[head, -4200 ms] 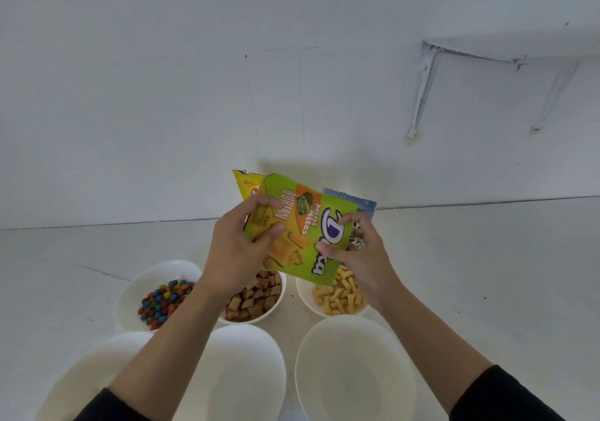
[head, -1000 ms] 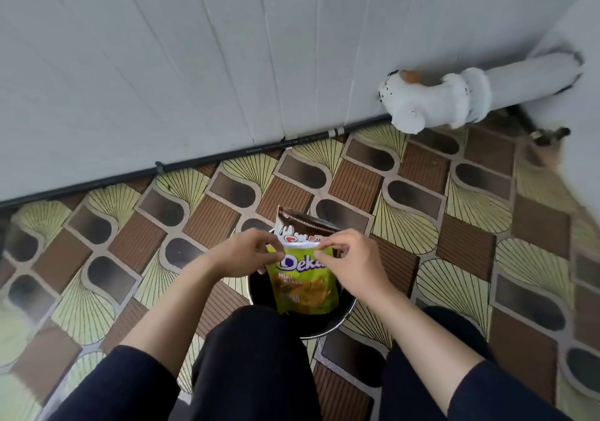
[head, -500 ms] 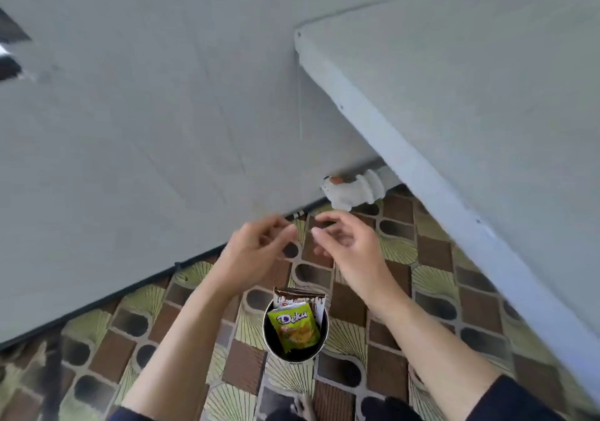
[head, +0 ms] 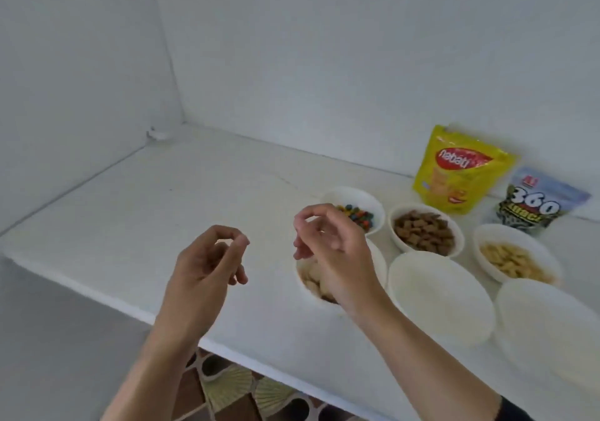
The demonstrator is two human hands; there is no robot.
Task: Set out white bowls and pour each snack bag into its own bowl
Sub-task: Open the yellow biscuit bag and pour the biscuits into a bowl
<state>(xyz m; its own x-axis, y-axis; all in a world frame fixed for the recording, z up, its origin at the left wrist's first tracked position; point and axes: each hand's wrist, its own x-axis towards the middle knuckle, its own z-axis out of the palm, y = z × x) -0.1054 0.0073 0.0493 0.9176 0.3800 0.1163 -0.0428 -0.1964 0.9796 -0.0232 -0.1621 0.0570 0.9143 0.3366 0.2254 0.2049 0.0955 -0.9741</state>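
Bag gone; left hand [head: 203,266], right hand [head: 329,247] loosely curled

The counter [head: 162,212] is showing a matt white painted face, faintly rough; the wall [head: 324,47] behind is looking equally matt; the empty bowl [head: 438,294] by the front edge is appearing smooth and softly shiny (ceramic or plastic, unclear); the yellow bag [head: 457,170] and grey bag [head: 535,206] at the back edge are gleaming like glossy plastic film; the floor tiles [head: 233,388] are looking smooth.
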